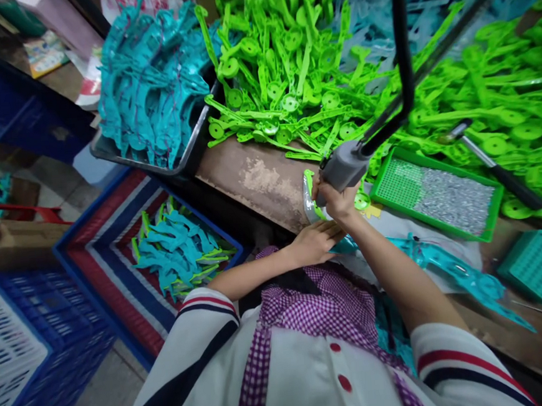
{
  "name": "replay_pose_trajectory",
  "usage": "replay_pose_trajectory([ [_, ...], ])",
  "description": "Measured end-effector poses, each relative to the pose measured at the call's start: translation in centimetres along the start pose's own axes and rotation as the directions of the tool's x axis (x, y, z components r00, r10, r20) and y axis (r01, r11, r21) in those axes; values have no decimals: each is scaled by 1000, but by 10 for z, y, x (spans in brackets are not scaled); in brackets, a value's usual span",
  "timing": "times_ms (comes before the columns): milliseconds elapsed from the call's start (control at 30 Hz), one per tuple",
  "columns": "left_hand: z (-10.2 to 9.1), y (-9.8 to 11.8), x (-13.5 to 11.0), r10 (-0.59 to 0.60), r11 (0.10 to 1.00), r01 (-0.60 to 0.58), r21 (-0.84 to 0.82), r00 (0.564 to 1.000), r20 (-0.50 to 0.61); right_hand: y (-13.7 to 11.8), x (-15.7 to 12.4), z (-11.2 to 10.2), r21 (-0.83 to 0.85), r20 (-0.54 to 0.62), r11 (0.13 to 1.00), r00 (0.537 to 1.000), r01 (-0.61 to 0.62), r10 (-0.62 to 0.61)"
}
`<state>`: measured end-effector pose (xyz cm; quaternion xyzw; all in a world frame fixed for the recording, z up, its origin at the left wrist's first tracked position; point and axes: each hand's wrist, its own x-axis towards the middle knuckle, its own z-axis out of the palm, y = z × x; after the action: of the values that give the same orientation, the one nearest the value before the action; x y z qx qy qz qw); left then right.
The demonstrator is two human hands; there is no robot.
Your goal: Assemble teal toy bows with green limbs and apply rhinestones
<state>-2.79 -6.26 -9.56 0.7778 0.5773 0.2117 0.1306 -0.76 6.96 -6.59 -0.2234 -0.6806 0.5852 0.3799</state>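
My right hand (339, 202) is wrapped round a grey power screwdriver (345, 164), held tilted over the bench edge, with a black hanging bar or cable running up from it. Its tip is hidden behind the hand. My left hand (317, 242) lies with fingers stretched out and together, its fingertips partly covered by my right wrist. Just beyond it, a bright green plastic arm-shaped part (309, 178) shows by the screwdriver. A long turquoise plastic piece (454, 263) stretches to the right from under my right forearm.
A green tray (486, 227) of small silvery pieces, a black-handled hammer (516, 185) and a teal basket (541, 266) stand right. Green parts (286, 95) are heaped behind. A black bin (178, 163) of turquoise parts and a lined blue crate (136, 339) are at left.
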Motion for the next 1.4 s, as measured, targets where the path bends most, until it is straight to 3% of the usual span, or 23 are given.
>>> replay_pose_trajectory([
  [100,0,-1,0,0,1000,0,-9,1000,7,-11,0,-2,107,-145,992,988,63,-47],
  [167,-4,-4,0,12,999,-11,-35,1000,11,-27,-2,-15,166,-331,972,938,167,-104],
  [300,-25,-20,13,107,980,-90,-179,990,89,-76,-12,-61,33,-606,949,761,314,-230],
  [400,-41,-38,42,110,963,-45,-264,966,235,-104,-14,-78,-109,-788,956,562,272,-250],
  [467,-46,-48,67,118,954,4,-299,913,390,-111,-11,-76,-127,-872,960,434,250,-228],
  [500,-46,-52,78,132,948,26,-316,874,467,-110,-9,-74,-129,-884,961,411,244,-223],
  [567,-46,-58,94,133,940,79,-331,810,571,-105,-7,-74,-155,-863,961,442,230,-245],
  [633,-47,-63,101,99,938,129,-323,793,602,-98,-9,-84,-196,-822,955,495,220,-283],
  [800,-57,-83,100,-17,932,201,-301,856,517,-70,-2,-140,-189,-796,946,523,263,-304],
  [933,-61,-92,102,-40,917,235,-323,858,512,-34,33,-179,-231,-705,948,634,219,-318],
  [1067,-57,-95,108,-41,899,280,-336,818,573,-1,67,-197,-210,-725,963,634,169,-269],
  [1133,-55,-96,110,-42,895,291,-339,810,584,10,76,-202,-198,-699,963,663,180,-268],
  [1233,-53,-98,110,-45,883,308,-355,807,589,19,82,-206,-172,-673,968,697,180,-249],
  [1333,-53,-99,108,-48,873,318,-369,809,585,22,84,-210,-160,-706,974,671,164,-228],
  [1400,-53,-98,106,-52,866,328,-376,808,587,22,84,-211,-167,-700,979,685,118,-202],
])
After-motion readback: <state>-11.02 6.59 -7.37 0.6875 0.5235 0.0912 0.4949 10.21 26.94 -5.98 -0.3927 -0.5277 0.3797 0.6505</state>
